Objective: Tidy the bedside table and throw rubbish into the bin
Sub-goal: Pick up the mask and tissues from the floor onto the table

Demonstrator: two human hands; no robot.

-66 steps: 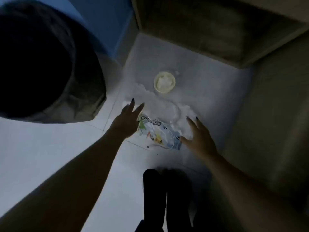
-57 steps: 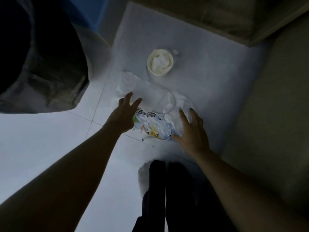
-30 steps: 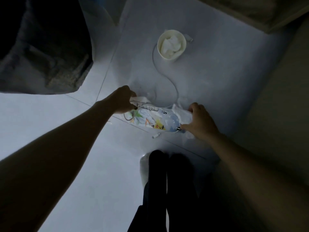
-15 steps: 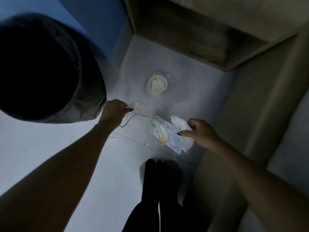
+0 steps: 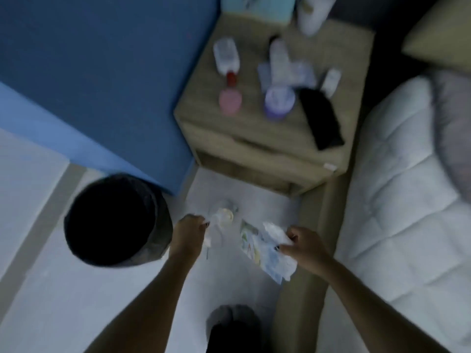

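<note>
Right hand [image 5: 304, 247] fingers grip printed wrapper [image 5: 257, 247] with crumpled tissue; left hand [image 5: 188, 234] clutches seemingly white scraps.

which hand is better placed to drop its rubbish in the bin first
Left. The left hand, closed on white tissue, is right beside the bin; the right hand holds the printed wrapper farther away.

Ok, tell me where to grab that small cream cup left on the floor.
Pinch the cup's rim from above: it looks upright with its mouth facing up, though blurred. Both the left hand and the right hand are already full of rubbish.
</note>
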